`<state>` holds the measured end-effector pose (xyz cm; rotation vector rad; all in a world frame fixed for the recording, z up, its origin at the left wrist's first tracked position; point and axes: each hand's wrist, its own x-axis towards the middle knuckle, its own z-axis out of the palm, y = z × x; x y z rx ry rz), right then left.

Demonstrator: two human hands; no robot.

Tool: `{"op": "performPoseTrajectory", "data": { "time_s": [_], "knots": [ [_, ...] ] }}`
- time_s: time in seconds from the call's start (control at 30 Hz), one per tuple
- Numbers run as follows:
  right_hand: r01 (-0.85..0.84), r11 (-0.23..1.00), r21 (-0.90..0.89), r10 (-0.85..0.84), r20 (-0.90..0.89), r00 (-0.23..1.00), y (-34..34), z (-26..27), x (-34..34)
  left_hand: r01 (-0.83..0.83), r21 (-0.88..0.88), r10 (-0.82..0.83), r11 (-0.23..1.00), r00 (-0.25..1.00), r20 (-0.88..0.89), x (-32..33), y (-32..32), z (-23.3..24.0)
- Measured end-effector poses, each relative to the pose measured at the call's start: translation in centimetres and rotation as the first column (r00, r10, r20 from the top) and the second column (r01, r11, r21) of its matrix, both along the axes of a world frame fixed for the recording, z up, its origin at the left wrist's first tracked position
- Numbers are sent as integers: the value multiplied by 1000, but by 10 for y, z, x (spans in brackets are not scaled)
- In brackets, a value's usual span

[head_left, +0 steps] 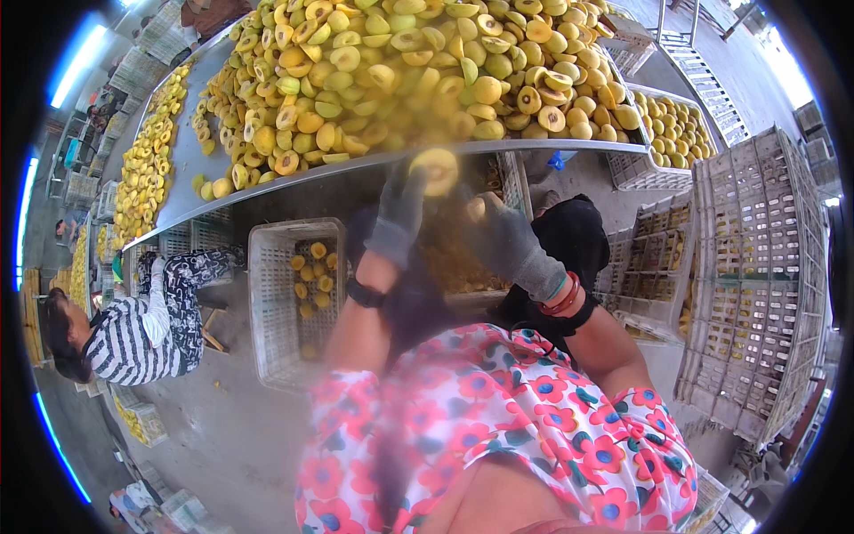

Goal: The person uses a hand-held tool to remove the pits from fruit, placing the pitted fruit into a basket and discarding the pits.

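Observation:
My left hand [399,217], in a grey knit glove, holds a halved yellow stone fruit [435,172] just below the near rim of a metal table [333,166]. The fruit's cut face with its central hollow is turned up toward me. To its right is my right hand [510,241], also gloved, with fingers curled and pale fingertips showing. Blur hides whether anything is in those fingers. On the table lies a large heap of halved stone fruit [347,59]. Beneath my hands a crate [514,180] with cut pieces is partly hidden and blurred.
A plastic crate [261,300] holding several fruit halves stands left of my legs. Stacked crates [754,280] rise at my right, near a crate of whole-looking fruit [674,133]. A co-worker in a striped top [137,344] sits at the left.

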<state>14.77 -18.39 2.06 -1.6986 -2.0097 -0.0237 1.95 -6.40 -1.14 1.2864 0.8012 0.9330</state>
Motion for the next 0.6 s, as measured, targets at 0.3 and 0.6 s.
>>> {"op": "performPoseTrajectory", "data": {
  "time_s": [0.3,0.6],
  "knots": [
    [64,993,-102,-104,-463,880,-11,0,-3,-105,368,120,924,993,-17,10,-35,1],
    [7,1000,20,2,-438,899,-12,-50,-7,-173,622,311,764,943,-120,17,-54,6]
  ]
}}
